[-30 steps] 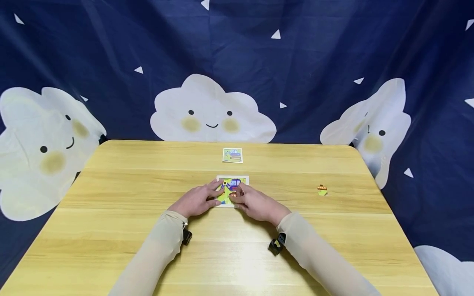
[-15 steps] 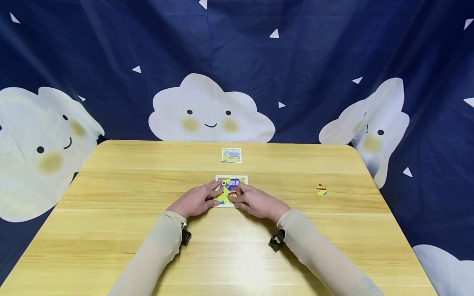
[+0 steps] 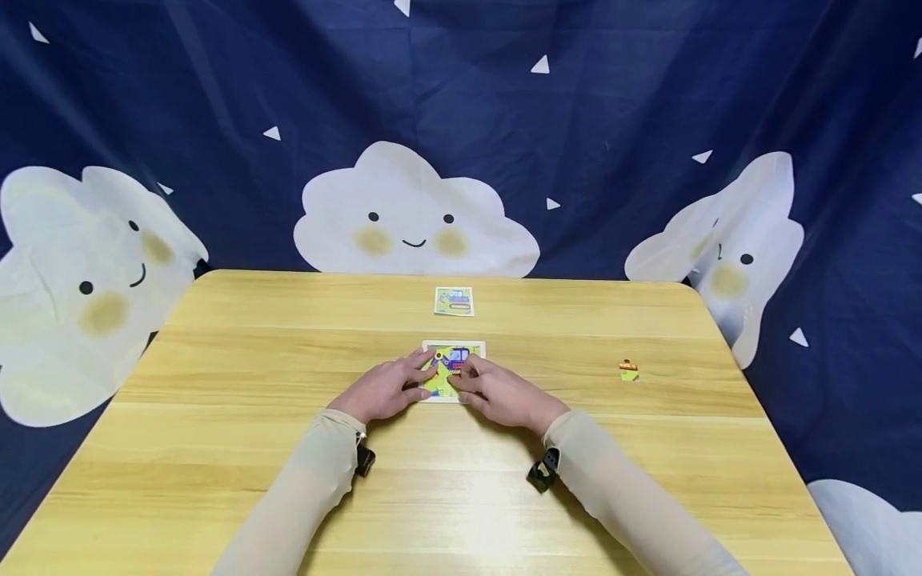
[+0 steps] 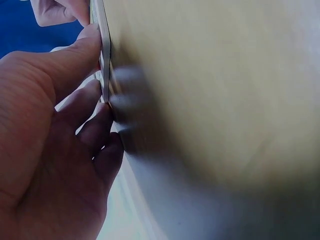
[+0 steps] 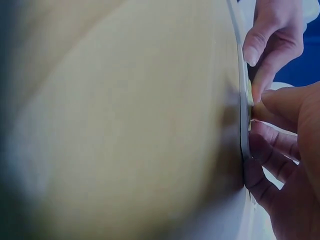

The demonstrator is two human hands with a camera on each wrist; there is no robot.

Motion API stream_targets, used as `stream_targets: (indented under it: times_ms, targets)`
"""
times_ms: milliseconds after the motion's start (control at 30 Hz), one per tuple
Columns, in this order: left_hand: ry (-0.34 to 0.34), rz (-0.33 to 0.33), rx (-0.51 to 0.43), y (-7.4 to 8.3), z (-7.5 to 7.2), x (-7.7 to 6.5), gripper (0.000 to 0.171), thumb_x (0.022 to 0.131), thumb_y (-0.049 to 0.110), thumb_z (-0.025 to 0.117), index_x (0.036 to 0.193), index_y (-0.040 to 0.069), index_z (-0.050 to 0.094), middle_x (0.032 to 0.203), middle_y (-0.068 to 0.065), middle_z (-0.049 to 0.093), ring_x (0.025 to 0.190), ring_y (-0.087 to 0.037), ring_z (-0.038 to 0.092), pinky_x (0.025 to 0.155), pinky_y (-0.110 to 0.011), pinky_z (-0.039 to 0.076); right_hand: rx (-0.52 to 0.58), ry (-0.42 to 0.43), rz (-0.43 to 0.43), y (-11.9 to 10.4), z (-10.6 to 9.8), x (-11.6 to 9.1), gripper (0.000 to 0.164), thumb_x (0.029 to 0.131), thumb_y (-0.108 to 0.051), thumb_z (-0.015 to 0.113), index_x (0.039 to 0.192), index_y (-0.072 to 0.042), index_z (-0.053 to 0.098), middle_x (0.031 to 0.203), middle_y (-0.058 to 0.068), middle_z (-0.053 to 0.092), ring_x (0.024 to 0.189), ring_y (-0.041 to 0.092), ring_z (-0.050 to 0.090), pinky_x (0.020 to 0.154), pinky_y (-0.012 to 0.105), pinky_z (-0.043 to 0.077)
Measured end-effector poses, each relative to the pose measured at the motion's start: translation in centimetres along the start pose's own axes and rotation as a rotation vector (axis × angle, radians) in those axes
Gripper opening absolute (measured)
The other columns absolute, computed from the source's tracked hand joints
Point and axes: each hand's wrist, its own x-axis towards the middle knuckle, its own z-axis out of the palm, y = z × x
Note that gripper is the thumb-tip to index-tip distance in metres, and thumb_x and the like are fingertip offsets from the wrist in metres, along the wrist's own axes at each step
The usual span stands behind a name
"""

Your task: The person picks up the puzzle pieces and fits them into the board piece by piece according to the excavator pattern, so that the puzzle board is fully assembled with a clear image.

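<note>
A white-framed jigsaw puzzle (image 3: 455, 345) with a blue digger picture on yellow-green lies mid-table. My left hand (image 3: 385, 389) rests on its left side, fingers extended over the picture and thumb at the near left. In the left wrist view, the left thumb (image 4: 75, 55) touches the board's edge. My right hand (image 3: 504, 394) is over the lower right of the puzzle, its thumb and forefinger pinching a puzzle piece that the fingers mostly hide. The right wrist view shows the right fingertips (image 5: 257, 112) together at the board, the other fingers along its edge.
A small picture card (image 3: 454, 302) with the same digger lies behind the puzzle. Off to the right is a loose orange and green puzzle piece (image 3: 629, 370). The wooden table (image 3: 216, 384) backs onto a dark blue cloud curtain (image 3: 576, 104).
The orange-brown patch by my right fingertips on the puzzle is no longer visible. The right fingers have shifted slightly there; my left hand stays in place.
</note>
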Motion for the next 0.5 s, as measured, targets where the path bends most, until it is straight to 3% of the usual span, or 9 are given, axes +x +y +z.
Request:
stream_targets:
  times_ms: [300,500]
  targets:
    - [0.001,-0.002,0.003,0.06,-0.04,0.07,0.048,0.099,0.022,0.061,0.140,0.000,0.051,0.157,-0.012,0.029,0.144,-0.032,0.022,0.113,-0.053,0.025,-0.046,-0.030,-0.024,0.29,-0.34,0.17,0.036,0.101,-0.017,0.057,0.135,-0.006,0.061,0.102,-0.001,0.044,0.088,0.012,0.049,0.082,0.028,0.047]
    - [0.001,-0.003,0.006,0.15,-0.10,0.15,0.048,0.098,0.022,0.061,0.140,0.001,0.051,0.157,-0.011,0.029,0.144,-0.032,0.024,0.113,-0.052,0.026,-0.016,-0.056,0.020,0.25,-0.38,0.13,0.038,0.102,-0.020,0.055,0.138,-0.008,0.058,0.104,-0.001,0.045,0.090,0.012,0.049,0.083,0.029,0.046]
